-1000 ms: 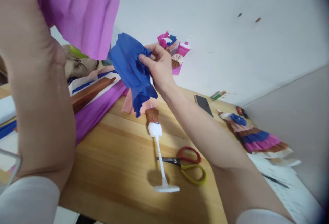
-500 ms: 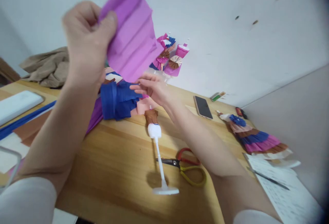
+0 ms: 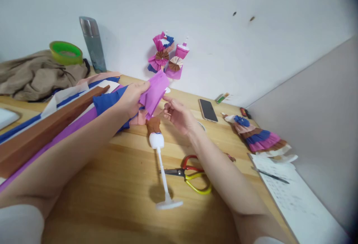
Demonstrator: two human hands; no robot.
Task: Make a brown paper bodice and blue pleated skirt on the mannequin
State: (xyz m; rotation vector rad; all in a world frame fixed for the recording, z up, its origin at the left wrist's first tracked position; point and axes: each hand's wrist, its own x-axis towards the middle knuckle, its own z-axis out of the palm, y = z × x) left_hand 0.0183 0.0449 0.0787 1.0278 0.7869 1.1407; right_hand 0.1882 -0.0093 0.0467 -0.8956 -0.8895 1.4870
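My left hand (image 3: pixel 131 97) pinches a folded piece of purple crepe paper (image 3: pixel 155 90) above the wooden table (image 3: pixel 117 184). Just right of the paper is my right hand (image 3: pixel 176 114), fingers apart and loosely curled, fingertips close to the paper's lower edge and holding nothing. Below both hands stands a small white doll stand (image 3: pixel 165 177) with a brown-wrapped torso (image 3: pixel 153 125) on top. Blue crepe paper (image 3: pixel 107 101) and a pink piece (image 3: pixel 140 117) lie on the table under my left hand.
Red and yellow scissors (image 3: pixel 190 173) lie right of the stand. Rolls of brown, purple and blue paper (image 3: pixel 41 134) stretch along the left. A phone (image 3: pixel 208 110), finished paper-dress dolls (image 3: pixel 257 138) (image 3: pixel 165 55), a sheet with a pen (image 3: pixel 282 191), a flask (image 3: pixel 92 44), green tape (image 3: pixel 66 52) and a cloth (image 3: pixel 33 74) surround them.
My left hand has come down from high up with the purple paper to just above the doll torso. My right hand let go of the blue paper, which now lies on the table.
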